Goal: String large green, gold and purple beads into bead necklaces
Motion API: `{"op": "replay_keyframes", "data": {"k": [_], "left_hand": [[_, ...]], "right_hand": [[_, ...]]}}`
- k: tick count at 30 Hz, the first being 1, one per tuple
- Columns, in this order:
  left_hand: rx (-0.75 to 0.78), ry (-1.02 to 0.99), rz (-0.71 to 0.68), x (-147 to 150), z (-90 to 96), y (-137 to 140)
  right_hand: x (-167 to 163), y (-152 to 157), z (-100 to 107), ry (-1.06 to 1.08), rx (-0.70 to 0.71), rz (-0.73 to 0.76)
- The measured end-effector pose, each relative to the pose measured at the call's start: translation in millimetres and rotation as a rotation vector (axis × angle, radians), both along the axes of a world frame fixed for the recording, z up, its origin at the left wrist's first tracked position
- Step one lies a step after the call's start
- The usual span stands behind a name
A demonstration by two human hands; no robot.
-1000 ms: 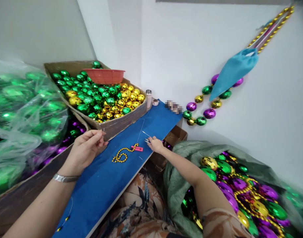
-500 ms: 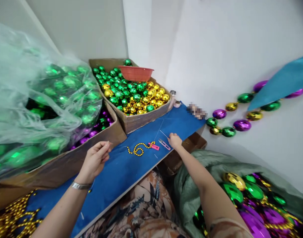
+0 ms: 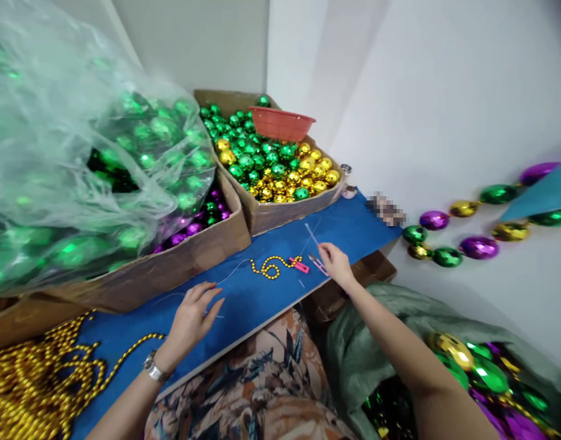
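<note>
My left hand point(image 3: 195, 318), a metal watch on its wrist, hovers low over the blue table with thumb and fingers apart and nothing held. A thin pale thread point(image 3: 234, 271) runs from near its fingers to a short gold bead string point(image 3: 272, 267) curled on the table. My right hand point(image 3: 336, 263) is closed on a slim white stick point(image 3: 310, 233), slightly blurred, that points up and away. Beside that hand lies a pair of pink-handled thread snips point(image 3: 319, 265), partly hidden by it. A small pink tool point(image 3: 299, 265) rests at the bead string's end.
At left, a clear plastic bag point(image 3: 97, 159) of green balls covers a box of purple and green balls. Behind stands a cardboard box point(image 3: 285, 214) of green and gold balls with a red basket point(image 3: 283, 124). Gold bead strings point(image 3: 37, 379) heap at lower left. A green sack point(image 3: 354, 342) sits right.
My left hand has lowered and its pinched fingers have spread apart. The right hand still holds the white stick, now tilted more upright. The view has shifted left.
</note>
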State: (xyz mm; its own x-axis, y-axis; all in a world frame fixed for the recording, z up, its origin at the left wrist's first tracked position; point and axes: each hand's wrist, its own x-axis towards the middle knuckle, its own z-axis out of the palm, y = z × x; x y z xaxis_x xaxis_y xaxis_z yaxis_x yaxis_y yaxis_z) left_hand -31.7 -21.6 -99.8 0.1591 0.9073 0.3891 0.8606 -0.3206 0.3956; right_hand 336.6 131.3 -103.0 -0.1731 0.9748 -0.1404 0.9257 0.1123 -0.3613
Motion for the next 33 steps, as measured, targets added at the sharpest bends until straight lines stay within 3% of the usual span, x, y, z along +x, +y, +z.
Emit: {"op": "replay_keyframes", "data": {"k": [3, 5, 7, 12, 14, 18, 23, 33], "left_hand": [[0.101, 0.022, -0.063, 27, 8.3, -17], [0.086, 0.092, -0.13, 45, 9.3, -28], [0.011, 0.149, -0.17, 53, 3.3, -40], [-0.222, -0.024, -0.095, 23, -19.7, -71], [-0.253, -0.136, 0.002, 2, -21.6, -81], [-0.345, -0.368, 0.254, -30, -15.3, -92], [-0.439, -0.547, 0.392, -43, -14.3, -99], [-0.457, -0.824, 0.454, -42, -29.2, -105]], "right_hand": [[-51, -37, 13, 0.128, -0.064, 0.364], [-87, -63, 15, 0.229, -0.112, 0.687], [-117, -82, 15, 0.312, -0.134, 0.874], [-162, -90, 0, 0.512, -0.38, 0.933], [-173, -84, -12, 0.447, -0.311, 0.946], [-192, -79, -40, 0.13, -0.027, 0.99], [-213, -78, -56, -0.045, -0.007, 1.176], [-251, -57, -47, -0.171, -0.026, 1.474]]}}
